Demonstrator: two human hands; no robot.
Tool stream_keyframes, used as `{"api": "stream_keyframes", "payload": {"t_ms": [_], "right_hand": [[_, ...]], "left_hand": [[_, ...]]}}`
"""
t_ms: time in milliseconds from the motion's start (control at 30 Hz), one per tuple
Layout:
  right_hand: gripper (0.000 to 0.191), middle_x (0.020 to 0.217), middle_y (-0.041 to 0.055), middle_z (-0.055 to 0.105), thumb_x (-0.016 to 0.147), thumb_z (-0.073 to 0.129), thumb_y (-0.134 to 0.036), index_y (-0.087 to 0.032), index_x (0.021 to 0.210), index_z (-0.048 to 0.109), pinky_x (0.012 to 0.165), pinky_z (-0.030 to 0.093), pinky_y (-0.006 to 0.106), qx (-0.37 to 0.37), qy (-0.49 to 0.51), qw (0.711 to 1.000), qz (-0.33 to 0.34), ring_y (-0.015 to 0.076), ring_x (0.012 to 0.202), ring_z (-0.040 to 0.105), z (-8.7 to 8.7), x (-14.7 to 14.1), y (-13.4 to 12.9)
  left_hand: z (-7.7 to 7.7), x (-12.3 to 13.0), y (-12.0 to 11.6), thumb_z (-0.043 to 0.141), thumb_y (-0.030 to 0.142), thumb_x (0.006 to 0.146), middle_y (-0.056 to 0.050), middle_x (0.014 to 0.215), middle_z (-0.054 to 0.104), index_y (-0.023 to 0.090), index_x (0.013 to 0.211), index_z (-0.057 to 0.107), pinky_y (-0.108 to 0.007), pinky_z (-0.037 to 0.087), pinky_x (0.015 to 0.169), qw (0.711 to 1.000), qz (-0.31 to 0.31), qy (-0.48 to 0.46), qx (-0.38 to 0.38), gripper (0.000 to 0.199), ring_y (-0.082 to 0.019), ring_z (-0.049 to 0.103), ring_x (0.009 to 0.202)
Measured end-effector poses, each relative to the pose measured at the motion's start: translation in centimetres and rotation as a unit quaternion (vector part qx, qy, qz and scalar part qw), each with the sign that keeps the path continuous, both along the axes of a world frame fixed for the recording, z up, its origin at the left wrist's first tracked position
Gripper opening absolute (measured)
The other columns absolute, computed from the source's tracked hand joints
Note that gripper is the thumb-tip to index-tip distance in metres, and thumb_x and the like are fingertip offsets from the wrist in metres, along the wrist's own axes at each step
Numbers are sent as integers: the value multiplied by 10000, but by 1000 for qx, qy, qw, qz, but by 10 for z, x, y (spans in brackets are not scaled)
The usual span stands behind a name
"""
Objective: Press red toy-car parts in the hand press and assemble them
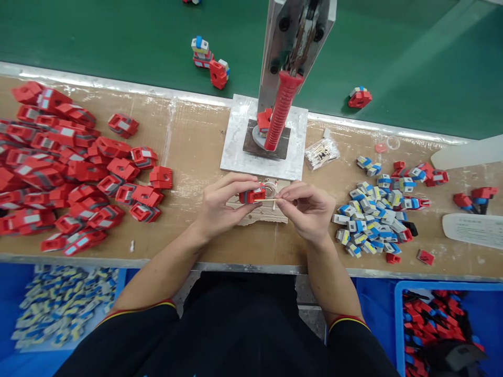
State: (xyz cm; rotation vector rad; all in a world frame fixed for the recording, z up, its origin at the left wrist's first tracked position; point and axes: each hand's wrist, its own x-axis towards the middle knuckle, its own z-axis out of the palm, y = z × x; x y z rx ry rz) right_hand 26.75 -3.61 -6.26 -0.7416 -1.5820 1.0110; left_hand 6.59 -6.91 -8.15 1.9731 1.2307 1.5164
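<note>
- Our left hand [222,207] was closed on a red block [253,196], with the thumb below and the fingers above, perhaps so that its near side stayed free.
- Our right hand [310,209] pinched a thin stick [269,199] near one end, which probably gave fine control; the other end was at the block's lower edge.
- The block was above a scrap of cardboard [257,216] on the worktop [188,235], and this scrap perhaps protected the surface.
- A small round dish [271,187] was just beside the block, within easy reach; we could not tell its content.
- A clear bag [322,153] contained many cotton swabs, and it lay beside the metal plate [236,141] of the hand press [285,104].
- At lower left, a blue bin [122,285] held white, blue and yellow pieces [66,303].
- At lower right, another blue bin [451,286] held red, blue and black pieces [436,319].
</note>
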Motion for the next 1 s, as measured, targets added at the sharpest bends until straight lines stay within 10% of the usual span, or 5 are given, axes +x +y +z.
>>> {"api": "stream_keyframes", "payload": {"t_ms": [600, 867, 1000], "right_hand": [[83, 769, 6, 786, 912, 764, -216, -266, 858, 723, 579, 516, 326, 98, -78, 991, -52, 170, 653, 683, 0, 22, 11], [266, 1064, 79, 747, 938, 761, -496, -277, 1089, 778, 887, 569, 427, 113, -334, 932, 83, 252, 1012, 656, -11, 24, 22], [422, 1142, 78, 700, 954, 661, -653, -308, 1184, 743, 918, 552, 464, 145, -269, 950, -60, 277, 1076, 642, 6, 65, 27]], "left_hand": [[0, -5, -1, 879, 315, 865, -71, 1088, 810, 231, 1087, 781, -344, 656, 903, 997, 13, -38, -64, 257, -201, 783, 996], [-6, -12, 2, 984, 378, 746, -88, 1145, 819, 225, 1053, 642, -294, 666, 792, 955, -42, -233, -180, 485, -184, 798, 913], [-18, -30, 13, 972, 461, 753, -25, 1146, 831, 303, 1078, 703, -334, 678, 797, 919, -83, -328, -205, 451, -181, 787, 890]]}}
